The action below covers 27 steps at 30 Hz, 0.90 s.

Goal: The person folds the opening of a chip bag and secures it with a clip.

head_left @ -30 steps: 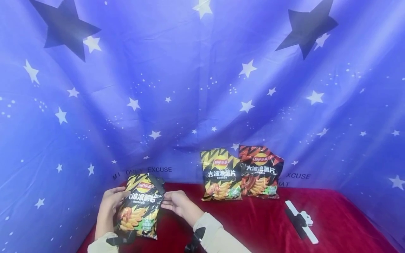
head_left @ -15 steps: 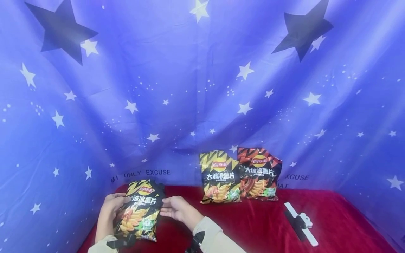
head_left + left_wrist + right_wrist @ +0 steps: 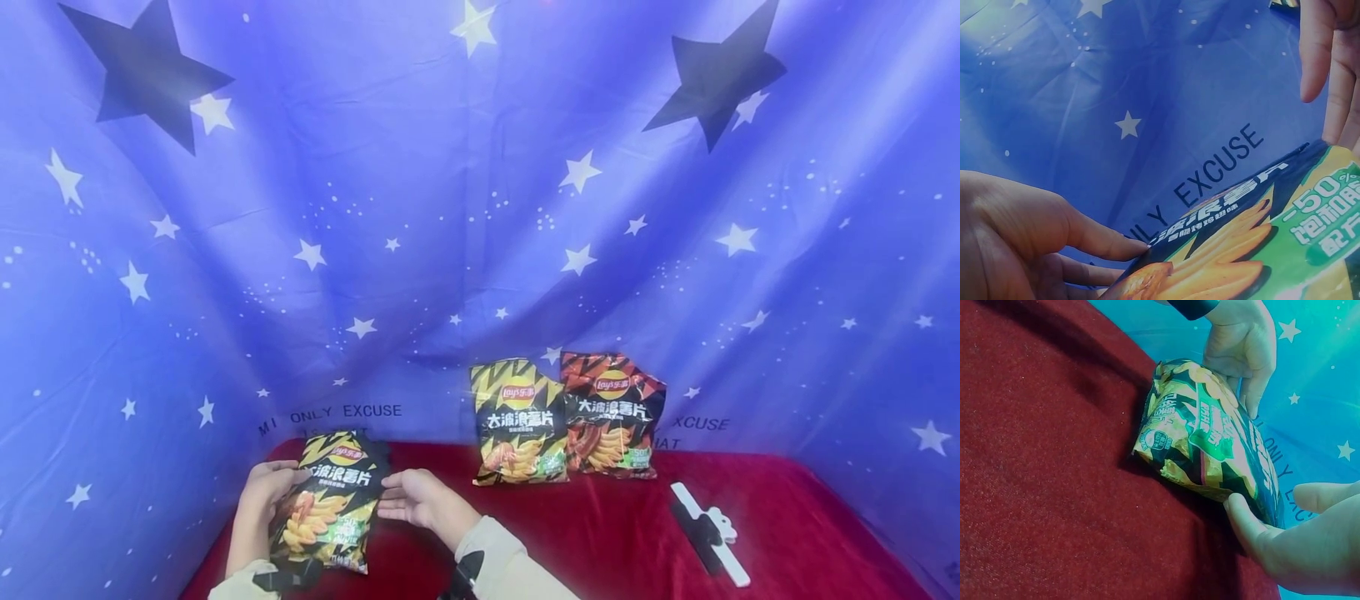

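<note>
A yellow-and-black bag of potato chips [image 3: 322, 508] stands on the red cloth at the left, its top tipped back. My left hand [image 3: 262, 496] pinches its left edge, thumb on the front and fingers behind, as the left wrist view also shows for the bag's front [image 3: 1235, 237]. At the right edge, my right hand [image 3: 427, 496] has its fingers extended. In the right wrist view one digit of the right hand [image 3: 1316, 544] touches the bag [image 3: 1197, 437], while another is held apart from it. A dark shape at the bag's top right corner is hard to make out.
Another yellow chip bag [image 3: 521, 425] and a red chip bag [image 3: 611, 417] lean against the blue star curtain [image 3: 465, 167] at the back. One white clip [image 3: 716, 533] and a black clip [image 3: 697, 529] lie side by side on the red cloth [image 3: 600, 542].
The held bag's top has tilted back and its black clip at the top right corner has turned mostly out of sight. Both hands stay at the bag's sides. The view has shifted slightly.
</note>
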Tool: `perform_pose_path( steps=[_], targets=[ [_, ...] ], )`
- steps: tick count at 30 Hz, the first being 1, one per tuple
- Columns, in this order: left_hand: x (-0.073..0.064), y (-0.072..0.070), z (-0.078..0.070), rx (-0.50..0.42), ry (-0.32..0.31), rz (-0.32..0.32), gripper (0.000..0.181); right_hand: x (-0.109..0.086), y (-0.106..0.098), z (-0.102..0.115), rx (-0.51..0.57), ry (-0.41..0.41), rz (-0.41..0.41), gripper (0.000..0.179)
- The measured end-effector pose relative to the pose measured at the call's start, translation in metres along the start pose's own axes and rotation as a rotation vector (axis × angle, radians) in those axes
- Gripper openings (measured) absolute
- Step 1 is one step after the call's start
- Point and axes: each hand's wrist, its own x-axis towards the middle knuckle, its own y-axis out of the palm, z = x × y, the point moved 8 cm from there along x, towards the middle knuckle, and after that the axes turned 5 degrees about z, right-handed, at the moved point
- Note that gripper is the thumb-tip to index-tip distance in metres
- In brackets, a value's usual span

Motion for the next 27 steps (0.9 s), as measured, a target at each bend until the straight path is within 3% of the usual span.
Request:
perform_pose_path(
  steps=[9, 16, 18, 22, 27],
  targets=[
    [-0.003, 0.004, 0.001, 0.0, -0.025, -0.01, 0.059, -0.005, -0.006, 0.006, -0.041, 0.012, -0.032, 0.037],
    [-0.014, 0.0, -0.015, -0.001, 0.033, -0.076, 0.065, -0.012, -0.013, 0.023, -0.097, 0.005, -0.06, 0.032],
    [-0.019, 0.001, -0.023, 0.024, 0.045, -0.071, 0.067, -0.013, -0.016, 0.032, -0.114, -0.002, -0.058, 0.034],
    [-0.03, 0.009, -0.048, 0.103, 0.131, -0.057, 0.068, -0.02, -0.028, 0.056, -0.124, -0.016, 0.0, 0.041],
    [-0.043, 0.029, -0.081, 0.167, 0.209, -0.031, 0.068, -0.038, -0.048, 0.096, -0.151, -0.058, 0.098, 0.045]
  ],
)
